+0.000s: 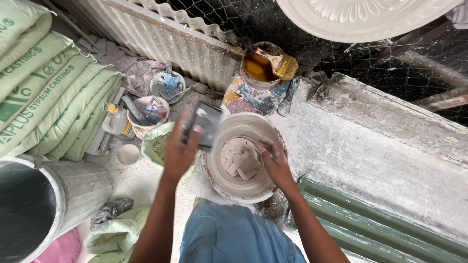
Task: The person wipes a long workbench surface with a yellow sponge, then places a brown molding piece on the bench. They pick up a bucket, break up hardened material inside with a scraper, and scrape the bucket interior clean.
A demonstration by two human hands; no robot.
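Your left hand grips a flat scraper just left of the bucket; your right hand pinches plaster chunks inside it.

The person has two bare arms, with no sleeves showing on them at all. There is no watch, no band and no ring to see. There are no gloves. The left hand is dusty, with pale powder stuck on the fingers and along the back. The right hand has the same pale dust on its knuckles and fingers, and some more of it runs a little way up the wrist. Lower down, between the two arms, is a soft blue cloth garment with folds in it. It has light, chalky smudges near its top edge.
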